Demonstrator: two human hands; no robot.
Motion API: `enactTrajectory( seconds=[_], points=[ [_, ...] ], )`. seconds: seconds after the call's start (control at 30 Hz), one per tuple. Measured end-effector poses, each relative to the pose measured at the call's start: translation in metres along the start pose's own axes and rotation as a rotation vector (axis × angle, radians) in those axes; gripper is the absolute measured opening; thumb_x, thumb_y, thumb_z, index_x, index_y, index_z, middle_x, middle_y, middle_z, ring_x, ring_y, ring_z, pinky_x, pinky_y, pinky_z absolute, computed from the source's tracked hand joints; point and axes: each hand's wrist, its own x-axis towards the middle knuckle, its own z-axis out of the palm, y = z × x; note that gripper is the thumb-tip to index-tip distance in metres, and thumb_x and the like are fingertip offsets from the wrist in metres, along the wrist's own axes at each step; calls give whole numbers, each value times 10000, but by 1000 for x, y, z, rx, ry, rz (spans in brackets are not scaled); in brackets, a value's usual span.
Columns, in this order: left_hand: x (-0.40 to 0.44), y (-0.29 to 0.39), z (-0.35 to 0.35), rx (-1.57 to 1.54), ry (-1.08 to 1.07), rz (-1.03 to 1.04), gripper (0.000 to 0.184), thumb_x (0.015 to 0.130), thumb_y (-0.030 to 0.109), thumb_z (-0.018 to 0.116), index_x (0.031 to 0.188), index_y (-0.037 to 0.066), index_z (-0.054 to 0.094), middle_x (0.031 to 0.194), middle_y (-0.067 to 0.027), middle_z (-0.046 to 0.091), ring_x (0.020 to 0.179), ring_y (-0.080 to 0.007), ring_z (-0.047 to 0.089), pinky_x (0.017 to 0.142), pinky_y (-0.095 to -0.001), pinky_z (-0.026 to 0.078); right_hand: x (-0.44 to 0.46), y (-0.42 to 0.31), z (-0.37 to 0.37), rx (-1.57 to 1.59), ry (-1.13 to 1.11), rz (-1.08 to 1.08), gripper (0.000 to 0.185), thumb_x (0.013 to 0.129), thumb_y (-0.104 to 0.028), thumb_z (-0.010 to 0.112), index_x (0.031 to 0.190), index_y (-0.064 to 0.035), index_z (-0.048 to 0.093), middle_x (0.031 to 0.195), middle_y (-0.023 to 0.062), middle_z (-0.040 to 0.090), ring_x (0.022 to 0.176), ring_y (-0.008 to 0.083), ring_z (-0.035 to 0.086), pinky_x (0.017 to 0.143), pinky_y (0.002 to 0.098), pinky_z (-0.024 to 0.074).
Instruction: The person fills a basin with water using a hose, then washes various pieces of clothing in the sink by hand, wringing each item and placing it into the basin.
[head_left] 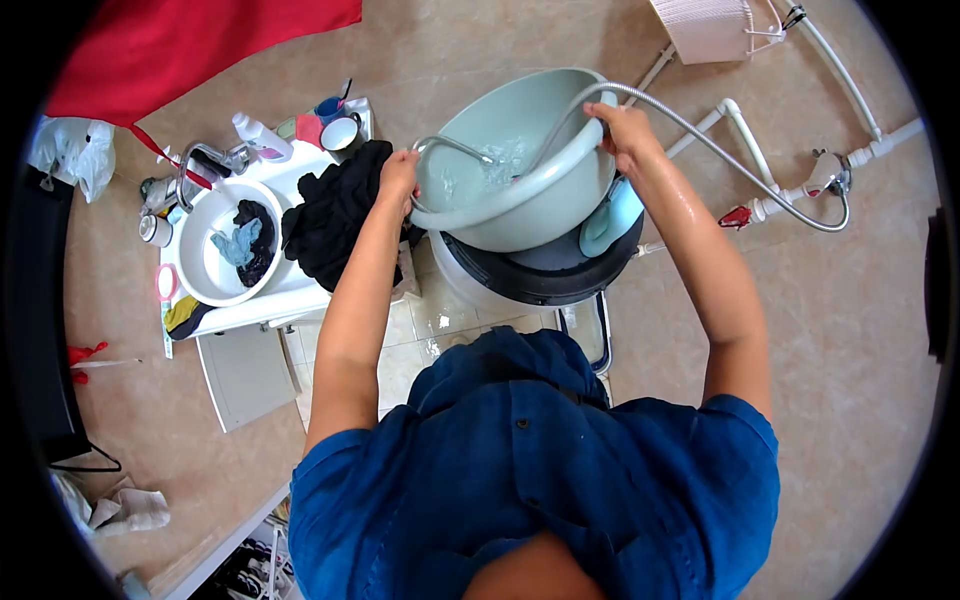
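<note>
Left hand [400, 178], right hand [626, 135] on tilted basin [553, 212]

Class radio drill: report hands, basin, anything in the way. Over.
Left hand and right hand gripping rim of pale green round plastic basin. Basin tilted, water inside. Flexible silver metal hose running over rim into opening.

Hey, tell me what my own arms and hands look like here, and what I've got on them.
Your left hand and right hand are bare, with no gloves, and I see no watch or bracelet. Your right forearm has a wet-looking shine. You're wearing a dark-blue, short-sleeved cloth shirt with front buttons; its sleeves end above the elbows.
</note>
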Motion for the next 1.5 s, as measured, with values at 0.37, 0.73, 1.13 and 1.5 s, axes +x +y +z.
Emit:
enactTrajectory(
  seconds=[0.37,0.73,1.13,1.5],
  points=[
    [4,67,-12,37,-117,118,254,950,262,553,1073,57,640,941,-30,626,515,-104,413,479,-275,356,56,-67,111,94,9,-16,156,807,50,665,945,89,605,945,165,614,742,236,641,544,332,591],
    [26,74,-28,-177,-157,81,229,952,176,515,1076,38,649,962,-59,679,852,-154,629,753,-277,499,81,-89,227,-698,280,-156,365,731,-146,730,1049,7,642,1235,166,559,1063,265,626,829,333,545],
    [35,66,-33,-370,-208,50,247,945,124,542,1104,-43,630,933,-122,694,752,-196,666,676,-313,542,15,-96,261,-645,385,-238,486,758,-146,733,1168,60,572,1321,212,454,1020,291,659,801,328,573],
    [28,63,-24,-278,-110,5,223,926,140,552,1088,12,635,881,-104,676,604,-162,563,551,-277,473,26,-79,217,-661,196,-313,593,691,-316,809,1118,39,602,1279,210,511,1055,327,625,875,378,541]
  ],
)
